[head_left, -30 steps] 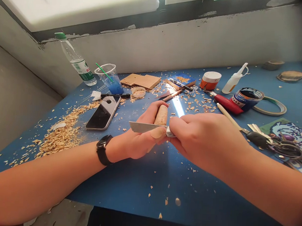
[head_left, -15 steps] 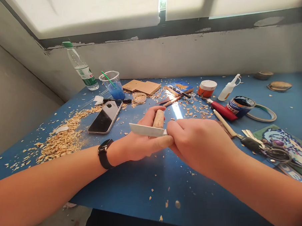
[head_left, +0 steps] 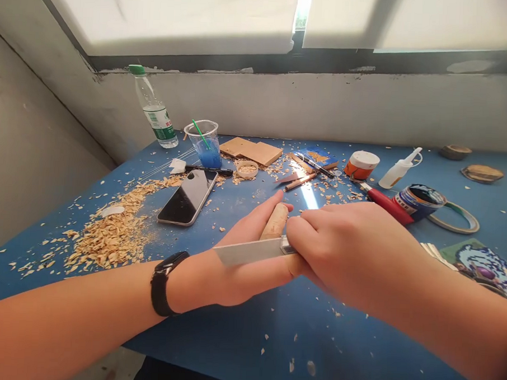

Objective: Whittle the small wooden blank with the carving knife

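My left hand [head_left: 250,271], with a black watch [head_left: 165,284] on its wrist, is closed around a short, rounded piece of pale wood [head_left: 276,222]. The wood's far end sticks up between thumb and fingers; its lower part is hidden. Gripped in my right hand [head_left: 339,244] is a knife, its handle covered by the fist. The flat metal knife blade [head_left: 251,252] points left and lies across the near side of the wood, above my left palm. My left thumb reaches to the right fist and touches it.
Wood shavings [head_left: 104,242] are heaped at left beside a phone [head_left: 188,198]. Behind stand a water bottle [head_left: 158,116] and a cup of blue liquid [head_left: 207,151]. An open paint can [head_left: 419,203], a glue bottle [head_left: 399,171] and a tape roll [head_left: 466,221] lie at right on the blue table [head_left: 230,346].
Both hands, with the wood and knife, have come slightly nearer and lower. The blade now tilts, its tip lower than before. The whole view has shifted a little to the left.
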A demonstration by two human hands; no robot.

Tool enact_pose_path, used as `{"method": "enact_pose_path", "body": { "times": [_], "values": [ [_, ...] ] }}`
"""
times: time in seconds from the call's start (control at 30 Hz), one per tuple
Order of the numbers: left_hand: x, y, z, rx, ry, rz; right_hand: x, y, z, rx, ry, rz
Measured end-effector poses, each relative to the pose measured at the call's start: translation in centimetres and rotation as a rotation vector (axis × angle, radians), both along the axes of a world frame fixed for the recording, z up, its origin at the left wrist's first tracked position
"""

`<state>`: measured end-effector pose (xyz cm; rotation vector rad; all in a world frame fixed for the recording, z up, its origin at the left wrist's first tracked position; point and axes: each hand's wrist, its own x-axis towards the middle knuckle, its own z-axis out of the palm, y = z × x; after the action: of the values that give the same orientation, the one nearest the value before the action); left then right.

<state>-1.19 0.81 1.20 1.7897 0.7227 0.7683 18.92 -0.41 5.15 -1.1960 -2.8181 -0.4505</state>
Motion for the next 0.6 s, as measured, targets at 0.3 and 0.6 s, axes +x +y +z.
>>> {"method": "enact_pose_path", "body": {
  "times": [0.3,0.6],
  "values": [
    [0.5,0.7,0.8,-0.037,0.144,0.023,0.7,0.2,-0.9,0.183,0.14,0.182],
    [1.0,-0.2,1.5,0.17,0.146,-0.031,0.8,0.3,-1.1,0.175,0.15,0.144]
  ]
}}
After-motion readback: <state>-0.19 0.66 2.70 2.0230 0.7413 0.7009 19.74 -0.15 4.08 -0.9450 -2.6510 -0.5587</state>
